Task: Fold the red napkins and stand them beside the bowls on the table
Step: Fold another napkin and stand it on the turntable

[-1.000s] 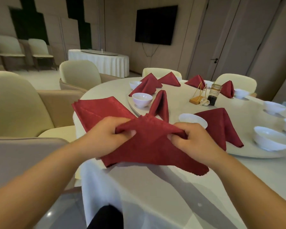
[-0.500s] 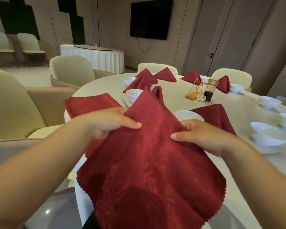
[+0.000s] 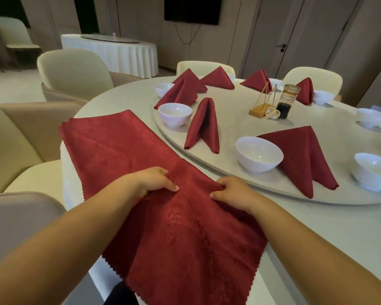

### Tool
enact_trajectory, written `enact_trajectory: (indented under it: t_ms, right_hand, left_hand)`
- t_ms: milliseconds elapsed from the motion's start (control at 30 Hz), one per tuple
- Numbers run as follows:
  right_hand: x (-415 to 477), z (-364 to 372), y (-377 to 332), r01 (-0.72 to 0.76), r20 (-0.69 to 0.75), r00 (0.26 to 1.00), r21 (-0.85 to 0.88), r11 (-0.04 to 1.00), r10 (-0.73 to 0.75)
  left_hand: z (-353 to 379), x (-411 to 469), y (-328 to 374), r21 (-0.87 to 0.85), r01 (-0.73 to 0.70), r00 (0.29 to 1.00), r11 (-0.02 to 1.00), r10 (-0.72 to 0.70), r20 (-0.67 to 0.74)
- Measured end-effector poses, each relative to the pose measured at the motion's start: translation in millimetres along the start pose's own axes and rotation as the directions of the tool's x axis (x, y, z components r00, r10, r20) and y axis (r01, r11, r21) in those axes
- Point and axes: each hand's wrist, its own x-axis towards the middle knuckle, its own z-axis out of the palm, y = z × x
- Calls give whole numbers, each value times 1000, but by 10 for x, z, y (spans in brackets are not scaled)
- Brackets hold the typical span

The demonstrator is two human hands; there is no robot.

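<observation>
round table [image 3: 317, 227]: turntable [image 3: 240, 119], napkin stack [image 3: 110, 142] at left, spread napkin [image 3: 185, 238] over near edge.

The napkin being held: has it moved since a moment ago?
Yes: the napkin came down from level with the near bowl onto the table, nearer the person.

bare tabletop [image 3: 330, 225] right — bowl [image 3: 259, 154], folded napkin [image 3: 204, 127] ahead

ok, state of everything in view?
Held napkin: unfolded, draped over the table edge.
Left hand: grips the held napkin.
Right hand: grips the held napkin.
Napkin stack: flat, unfolded, on the table.
Folded napkins: standing beside bowls.
Bowls: upright, near ones empty.
Sauce jar: upright, part full.
</observation>
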Motion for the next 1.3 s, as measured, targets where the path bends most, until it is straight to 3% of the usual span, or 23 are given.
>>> enact_trajectory:
  t_ms: [200, 400, 667, 900, 1100, 1200, 1300]
  right_hand:
    - [142, -1, 76, 9, -38, 999, -25, 1000, -10]
    - [-105, -310, 327, -106, 67, 992, 29, 994, 104]
    - [-482, -443, 550, -192, 113, 977, 82, 978, 183]
    - [-535, -356, 537, -171, 46, 985, 108, 979, 167]
    - [-503, -313, 547, -165, 8, 986, -74, 984, 166]
    - [-488, -312, 574, -172, -4, 985, -53, 984, 172]
    - [-497, -289, 605, -148, -24, 989, -8, 989, 148]
  left_hand:
    - [-86, 160, 38, 77, -29, 999, 997, 33, -41]
    - [-261, -181, -54, 314, -13, 1000, 949, 11, 7]
    - [-492, -872, -466, 339, 89, 996, 937, -91, -9]
    - [-375, -959, -505, 376, 51, 998, 925, -31, -59]
    - [-318, -901, -467, 325, -16, 991, 946, 58, -118]
    - [-328, -812, -476, 321, -24, 976, 947, 92, -198]
    - [-359, -770, -562, 422, -77, 955, 904, 188, -229]
